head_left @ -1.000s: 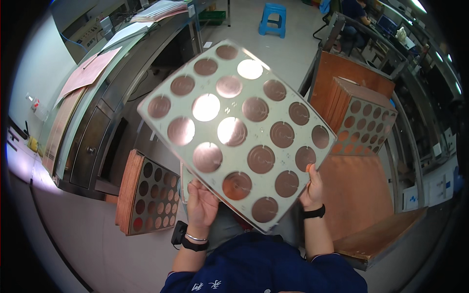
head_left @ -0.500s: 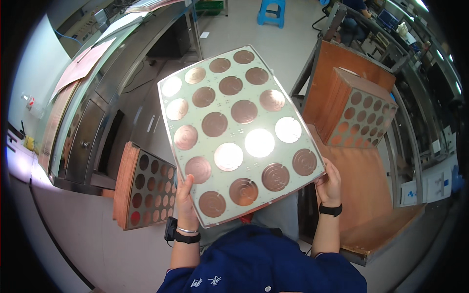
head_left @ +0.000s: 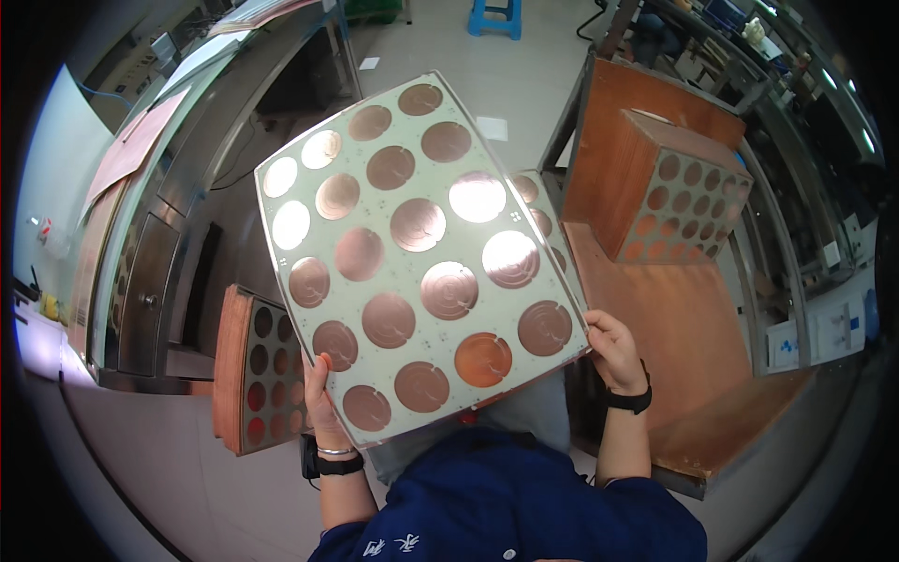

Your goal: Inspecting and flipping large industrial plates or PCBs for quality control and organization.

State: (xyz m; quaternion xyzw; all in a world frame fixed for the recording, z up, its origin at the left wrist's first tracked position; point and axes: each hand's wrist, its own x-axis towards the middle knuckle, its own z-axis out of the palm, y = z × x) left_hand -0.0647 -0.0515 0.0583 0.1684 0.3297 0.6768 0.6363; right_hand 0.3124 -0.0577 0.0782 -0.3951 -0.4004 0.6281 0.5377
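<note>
A large flat circuit board panel (head_left: 373, 298), pale green with rows of round copper discs, is held tilted in front of me. Bright light glares off several of its discs. Closed on its lower left edge is my left hand (head_left: 324, 407), thumb on the front face and the other fingers mostly hidden behind. My right hand (head_left: 613, 348) grips the lower right corner, its fingers curled around the edge. Behind the panel's right edge a strip of another disc-patterned panel (head_left: 546, 199) shows; the rest of it is hidden.
A stack of similar panels (head_left: 232, 370) stands at the left beside a metal desk (head_left: 150, 272). At the right, another stack (head_left: 646, 192) rests on an orange-brown wooden rack (head_left: 655, 318). Farther off are a blue stool (head_left: 494, 21) and a seated person (head_left: 657, 37).
The held panel has shifted left and its tilt has changed, so the glare falls on different discs. Part of another panel now shows behind its right edge. Both hands keep their hold.
</note>
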